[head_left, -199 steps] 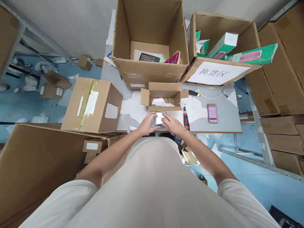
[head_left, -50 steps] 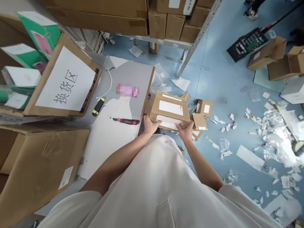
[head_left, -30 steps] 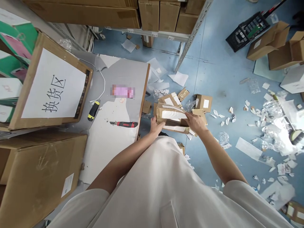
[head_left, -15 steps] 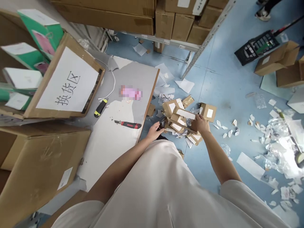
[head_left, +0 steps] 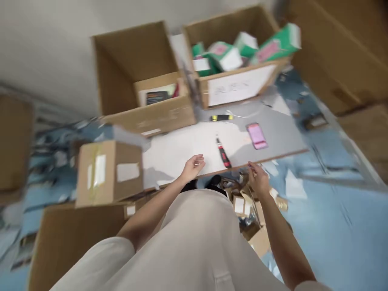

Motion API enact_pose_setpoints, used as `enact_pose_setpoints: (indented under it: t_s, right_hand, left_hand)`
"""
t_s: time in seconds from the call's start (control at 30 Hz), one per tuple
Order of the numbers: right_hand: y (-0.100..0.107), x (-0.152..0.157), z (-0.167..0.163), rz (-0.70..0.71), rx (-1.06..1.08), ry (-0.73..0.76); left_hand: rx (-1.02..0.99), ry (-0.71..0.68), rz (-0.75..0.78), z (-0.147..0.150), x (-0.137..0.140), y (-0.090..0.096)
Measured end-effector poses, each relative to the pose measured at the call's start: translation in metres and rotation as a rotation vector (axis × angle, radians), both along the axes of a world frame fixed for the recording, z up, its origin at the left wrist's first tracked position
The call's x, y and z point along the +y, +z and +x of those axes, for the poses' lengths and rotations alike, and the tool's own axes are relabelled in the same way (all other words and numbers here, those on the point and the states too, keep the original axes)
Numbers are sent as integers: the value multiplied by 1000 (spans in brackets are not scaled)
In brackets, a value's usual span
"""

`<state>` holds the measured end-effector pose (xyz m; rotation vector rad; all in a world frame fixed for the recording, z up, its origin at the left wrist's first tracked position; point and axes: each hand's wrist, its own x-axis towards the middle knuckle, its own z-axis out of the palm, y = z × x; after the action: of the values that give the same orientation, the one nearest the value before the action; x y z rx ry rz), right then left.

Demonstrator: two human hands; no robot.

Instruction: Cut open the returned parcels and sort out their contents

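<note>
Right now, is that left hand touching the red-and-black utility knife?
Apart. The head view shows a strip of pale tabletop between the left hand and the red-and-black utility knife.

We can pass over the white stretch of tabletop point(head_left: 176, 149) beyond our left hand point(head_left: 192, 167). To its right lies the red-black cutter point(head_left: 223, 154), with the yellow-black cutter point(head_left: 221, 117) beyond and the phone point(head_left: 256, 136) farther right. The left carton point(head_left: 165, 115) and right carton point(head_left: 224, 32) wall the far side; a taped box point(head_left: 109, 173) bounds the left.
</note>
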<state>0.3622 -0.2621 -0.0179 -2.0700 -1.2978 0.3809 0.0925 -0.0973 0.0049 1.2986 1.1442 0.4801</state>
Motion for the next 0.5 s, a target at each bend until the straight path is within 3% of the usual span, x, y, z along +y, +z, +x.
enact_pose_setpoints:
  t_s: [0.13, 0.23, 0.3, 0.4, 0.5]
  right_hand:
    - [4, 124, -60, -21, -2, 487]
    - [16, 202, -132, -131, -50, 806]
    - [28, 246, -188, -199, -78, 979]
    - [43, 303, -278, -190, -16, 1119]
    - [49, 349, -365, -183, 137, 1125]
  left_hand:
    - [107, 430, 128, -98, -3, 14]
    - [334, 917, 284, -168, -22, 23]
    - [425, 1170, 319, -207, -34, 28]
    - [346, 1429, 187, -255, -41, 30]
    - [121, 1564, 37, -290, -34, 24]
